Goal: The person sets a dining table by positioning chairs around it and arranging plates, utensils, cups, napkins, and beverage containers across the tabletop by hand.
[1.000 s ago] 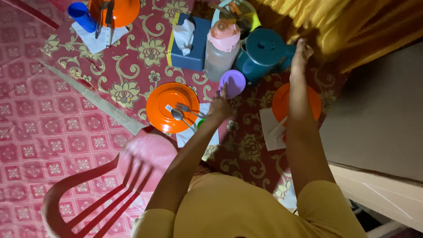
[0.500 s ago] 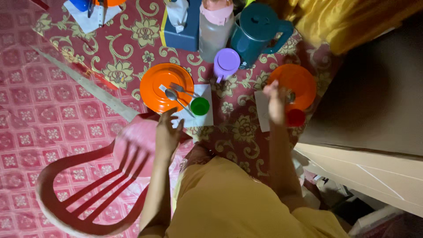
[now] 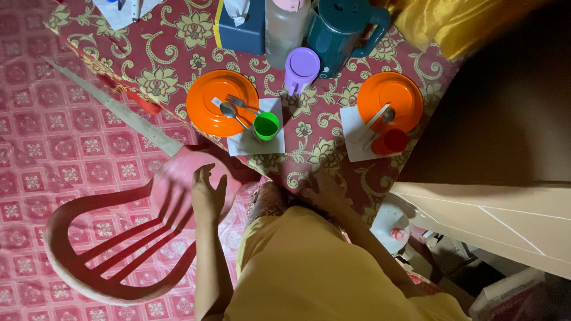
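My left hand (image 3: 208, 193) is open with fingers spread, hovering over the seat of a red plastic chair (image 3: 113, 238) beside the table. My right hand (image 3: 326, 190) is blurred and lies at the near edge of the floral tablecloth (image 3: 321, 151), with nothing in it. Beyond my left hand, an orange plate (image 3: 208, 113) carries a spoon and fork (image 3: 235, 110), next to a green cup (image 3: 266, 126) on a white napkin. To the right, a second orange plate (image 3: 395, 98) has cutlery and a red cup (image 3: 394, 141) beside it.
A purple lidded cup (image 3: 301, 68), a teal jug (image 3: 342, 30), a clear bottle (image 3: 284, 30) and a blue tissue box (image 3: 241, 27) stand at the table's far side. A pale cabinet (image 3: 493, 220) and clutter sit on the right. Yellow cloth (image 3: 458, 24) hangs at top right.
Both hands have pulled back from the table settings towards my body. The left hand now hovers over the chair seat and the right has left the right-hand plate for the table's near edge.
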